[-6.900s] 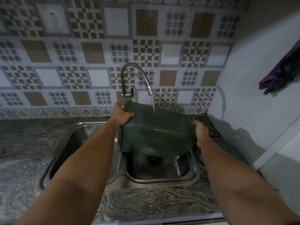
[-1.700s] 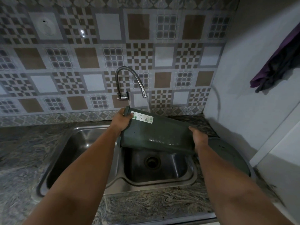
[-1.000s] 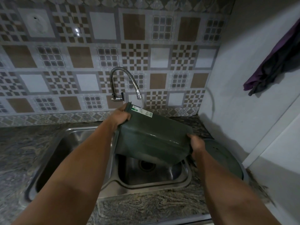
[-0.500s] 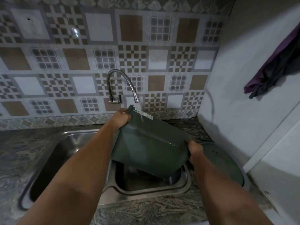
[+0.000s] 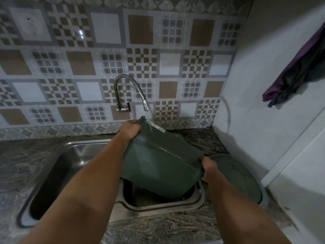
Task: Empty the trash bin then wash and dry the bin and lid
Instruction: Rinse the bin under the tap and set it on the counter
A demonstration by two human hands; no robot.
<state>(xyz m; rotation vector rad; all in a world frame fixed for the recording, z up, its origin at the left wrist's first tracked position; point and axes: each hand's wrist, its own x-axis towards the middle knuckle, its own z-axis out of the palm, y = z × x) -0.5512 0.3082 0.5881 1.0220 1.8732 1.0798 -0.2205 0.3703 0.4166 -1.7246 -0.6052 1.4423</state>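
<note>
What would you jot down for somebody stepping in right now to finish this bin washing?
Left hand grips the rim of the dark green plastic trash bin; right hand holds its base end. Bin is tilted over the steel sink, under the running flexible metal tap. The round green lid lies on the counter to the right. Done: bin looks emptied. Left: finish rinsing, wash lid, dry both.

The bin point(image 5: 163, 164) is dark green plastic with smooth, wet-looking sides and a white label strip near its upper edge. It is held tilted on its side above the right basin of the sink point(image 5: 73, 155), one end raised toward the faucet point(image 5: 130, 92), whose water stream falls onto it. The lid point(image 5: 241, 180), round and the same dark green, lies flat on the counter point(image 5: 158, 229) just right of the bin.
</note>
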